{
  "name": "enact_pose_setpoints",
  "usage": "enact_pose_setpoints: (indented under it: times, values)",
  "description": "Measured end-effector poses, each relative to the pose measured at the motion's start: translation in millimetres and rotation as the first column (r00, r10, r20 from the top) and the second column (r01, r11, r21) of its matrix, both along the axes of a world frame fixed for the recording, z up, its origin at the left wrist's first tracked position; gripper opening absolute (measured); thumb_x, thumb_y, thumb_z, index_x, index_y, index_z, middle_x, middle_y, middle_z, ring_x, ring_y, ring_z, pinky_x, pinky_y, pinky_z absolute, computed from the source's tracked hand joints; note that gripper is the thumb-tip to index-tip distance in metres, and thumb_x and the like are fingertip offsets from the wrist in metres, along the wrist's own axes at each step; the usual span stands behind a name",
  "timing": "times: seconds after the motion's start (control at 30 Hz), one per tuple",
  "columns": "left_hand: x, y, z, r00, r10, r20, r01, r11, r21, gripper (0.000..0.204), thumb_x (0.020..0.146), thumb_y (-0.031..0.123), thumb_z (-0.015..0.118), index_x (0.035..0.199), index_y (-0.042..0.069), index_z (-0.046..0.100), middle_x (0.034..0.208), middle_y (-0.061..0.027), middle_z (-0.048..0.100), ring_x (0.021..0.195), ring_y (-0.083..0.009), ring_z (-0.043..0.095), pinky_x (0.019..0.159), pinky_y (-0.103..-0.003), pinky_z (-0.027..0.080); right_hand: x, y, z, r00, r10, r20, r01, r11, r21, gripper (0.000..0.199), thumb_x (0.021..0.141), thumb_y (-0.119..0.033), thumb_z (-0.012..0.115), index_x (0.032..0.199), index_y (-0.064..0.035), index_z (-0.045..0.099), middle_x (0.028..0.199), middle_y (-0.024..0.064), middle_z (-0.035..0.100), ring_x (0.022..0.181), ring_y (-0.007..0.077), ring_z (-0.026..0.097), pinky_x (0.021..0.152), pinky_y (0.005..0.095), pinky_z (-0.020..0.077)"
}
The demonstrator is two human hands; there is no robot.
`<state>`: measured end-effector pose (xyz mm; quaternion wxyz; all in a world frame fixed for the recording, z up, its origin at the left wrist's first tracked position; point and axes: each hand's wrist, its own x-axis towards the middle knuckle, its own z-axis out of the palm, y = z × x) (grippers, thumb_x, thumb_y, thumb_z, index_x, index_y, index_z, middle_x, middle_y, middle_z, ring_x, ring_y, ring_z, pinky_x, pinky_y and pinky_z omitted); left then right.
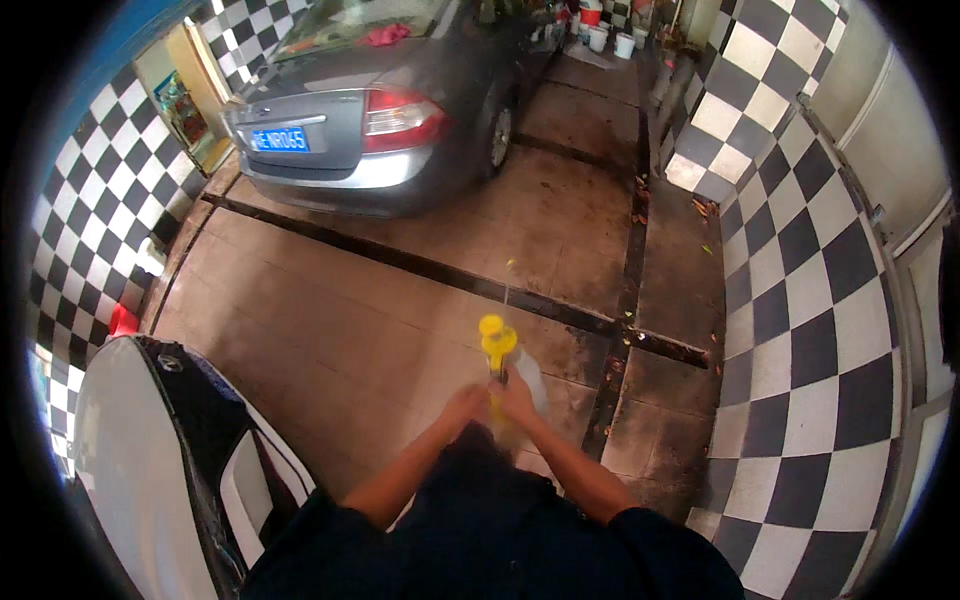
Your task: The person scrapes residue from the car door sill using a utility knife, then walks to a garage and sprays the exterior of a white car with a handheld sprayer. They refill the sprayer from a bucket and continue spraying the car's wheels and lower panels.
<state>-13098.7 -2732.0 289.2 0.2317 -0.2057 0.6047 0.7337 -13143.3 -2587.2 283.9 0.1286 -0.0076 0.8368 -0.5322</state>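
Both of my hands meet in front of my body, around a sprayer with a yellow head and nozzle. A whitish, see-through part, which looks like its bottle, shows blurred beside my right hand. My right hand is closed round the sprayer just below the yellow head. Close against it from the left, my left hand has its fingers curled at the sprayer's yellow lower part. Fine details of the fingers are smeared. The nozzle points ahead toward the floor behind a grey car.
A pink cloth lies on the car. At near left stands a pale vehicle part with an open edge, and a red object behind it. Dark drain channels cross the tiled floor. White buckets stand far back; a checkered wall runs along the right.
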Motion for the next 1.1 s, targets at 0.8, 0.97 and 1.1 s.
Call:
enact_pose_setpoints:
  times: [0.8,0.97,1.1]
  values:
    - [-803,131,60,0.894,-0.195,-0.403,-0.005,0.896,-0.445,0.05,0.08,0.038,0.066,0.106,-0.004,0.057,0.094,-0.0188,0.063,0.085,-0.025,0.061,0.072,-0.035,0.047,-738,218,67,0.966,-0.189,-0.179,0.171,0.979,-0.112,0.026,0.086,-0.014,0.061,0.11,-0.0025,0.059,0.08,0.0026,0.059,0.072,0.0094,0.053,0.066,0.0246,0.0448]
    - [-949,176,85,0.893,-0.25,-0.375,0.062,0.892,-0.447,0.045,0.08,0.033,0.067,0.104,-0.003,0.057,0.079,-0.0134,0.061,0.07,-0.0212,0.059,0.062,-0.033,0.046,-911,235,107,0.899,-0.086,-0.43,0.085,0.996,-0.021,0.031,0.085,-0.013,0.062,0.114,-0.0033,0.057,0.08,0.0072,0.059,0.071,0.0142,0.056,0.065,0.0271,0.046]
    - [-1048,193,77,0.827,-0.32,-0.463,-0.022,0.804,-0.594,0.032,0.083,0.024,0.066,0.101,-0.001,0.058,0.066,-0.0045,0.057,0.054,-0.011,0.052,0.05,-0.026,0.043,-1036,240,149,0.836,0.073,-0.544,0.002,0.991,0.135,0.031,0.08,-0.012,0.064,0.109,-0.0036,0.058,0.083,0.0111,0.06,0.071,0.0217,0.06,0.064,0.032,0.0479]
